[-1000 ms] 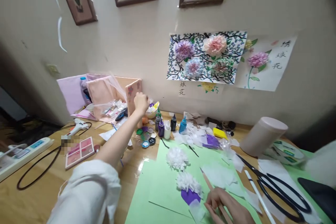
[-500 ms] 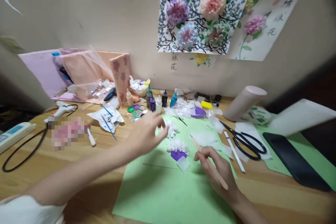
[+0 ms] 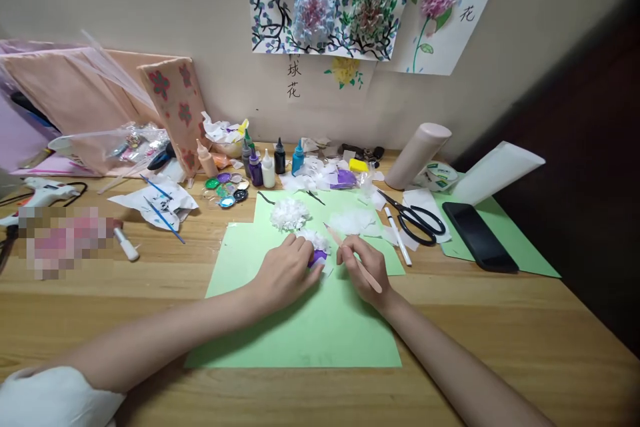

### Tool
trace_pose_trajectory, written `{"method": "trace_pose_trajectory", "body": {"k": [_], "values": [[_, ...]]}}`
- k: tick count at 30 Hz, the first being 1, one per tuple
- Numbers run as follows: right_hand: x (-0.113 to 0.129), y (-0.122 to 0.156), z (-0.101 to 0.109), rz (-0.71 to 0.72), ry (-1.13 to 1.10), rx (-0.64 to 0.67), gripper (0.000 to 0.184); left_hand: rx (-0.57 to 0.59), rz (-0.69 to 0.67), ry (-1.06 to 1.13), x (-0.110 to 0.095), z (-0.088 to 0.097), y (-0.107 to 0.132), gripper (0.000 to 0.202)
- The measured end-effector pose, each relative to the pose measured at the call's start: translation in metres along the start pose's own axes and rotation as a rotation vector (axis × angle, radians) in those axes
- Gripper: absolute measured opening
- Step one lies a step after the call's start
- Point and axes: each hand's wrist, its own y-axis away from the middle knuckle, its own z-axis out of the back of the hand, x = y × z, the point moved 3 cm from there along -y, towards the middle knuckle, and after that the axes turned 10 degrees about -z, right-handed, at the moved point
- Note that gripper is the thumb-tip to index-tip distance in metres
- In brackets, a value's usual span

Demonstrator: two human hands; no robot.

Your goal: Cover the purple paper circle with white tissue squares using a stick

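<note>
Head view shows tapering tool (image 3: 369,276) beside frilly white flower (image 3: 318,239).

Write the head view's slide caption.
Left hand by a white flower, right hand holding a pointed pink tool, over green paper.

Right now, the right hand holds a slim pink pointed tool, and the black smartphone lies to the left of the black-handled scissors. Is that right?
Not quite: the head view shows the black smartphone to the right of the black-handled scissors, not the left. The right hand does hold a slim pink pointed tool.
</note>
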Motion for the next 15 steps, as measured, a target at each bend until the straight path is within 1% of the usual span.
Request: {"method": "trace_pose_trajectory", "body": {"k": [5, 10, 15], "values": [[-0.002, 0.000, 0.000, -0.004, -0.019, -0.027, 0.026, -0.003, -0.027, 0.025, -0.001, -0.009, -0.004, 0.020], [-0.005, 0.000, 0.003, 0.056, -0.017, -0.058, 0.023, -0.007, -0.062, 0.066, 0.001, -0.011, -0.004, 0.017], [-0.004, -0.001, 0.004, 0.062, -0.022, -0.056, 0.022, -0.028, -0.067, 0.164, 0.004, -0.014, -0.006, 0.014]]}}
